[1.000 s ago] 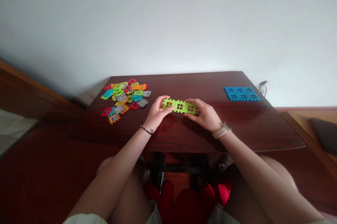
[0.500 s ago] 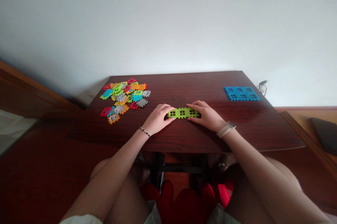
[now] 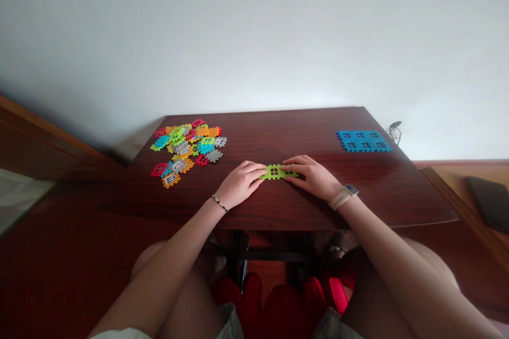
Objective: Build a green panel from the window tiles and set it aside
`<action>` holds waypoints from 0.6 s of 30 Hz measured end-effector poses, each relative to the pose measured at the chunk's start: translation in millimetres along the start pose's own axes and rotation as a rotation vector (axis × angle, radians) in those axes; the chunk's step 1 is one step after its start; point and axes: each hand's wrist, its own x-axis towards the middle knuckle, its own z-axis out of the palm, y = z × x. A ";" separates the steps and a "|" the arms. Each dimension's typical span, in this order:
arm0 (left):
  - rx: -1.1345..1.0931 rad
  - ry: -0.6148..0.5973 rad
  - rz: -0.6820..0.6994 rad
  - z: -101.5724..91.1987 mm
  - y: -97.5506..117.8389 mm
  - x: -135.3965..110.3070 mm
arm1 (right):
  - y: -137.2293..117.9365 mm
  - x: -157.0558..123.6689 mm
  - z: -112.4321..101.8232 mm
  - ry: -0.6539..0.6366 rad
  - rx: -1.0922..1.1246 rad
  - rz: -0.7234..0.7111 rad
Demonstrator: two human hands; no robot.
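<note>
Mixed tiles (image 3: 183,148): we are seeing them lying in a loose, overlapping pile left of centre, on the dark worktop (image 3: 258,135).
Left hand (image 3: 239,182): we are pinching the strip's left end in this grip, fingers covering its top, thumb at the near edge.
Green strip (image 3: 282,174): we are holding it flat at mid-frame, between both hands.
Right hand (image 3: 316,177): we are pinching the right end, and wearing a watch (image 3: 344,196).
Blue panel (image 3: 363,141): we are seeing it lying flat, right of centre.
</note>
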 end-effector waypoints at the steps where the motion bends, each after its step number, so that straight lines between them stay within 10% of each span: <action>1: -0.017 -0.005 -0.005 0.1 0.4 0.1 | 0.4 0.2 0.2 0.000 0.001 -0.001; 18: 0.008 0.023 -0.016 2.0 1.4 1.2 | -3.7 -1.4 9.2 0.043 -0.040 0.008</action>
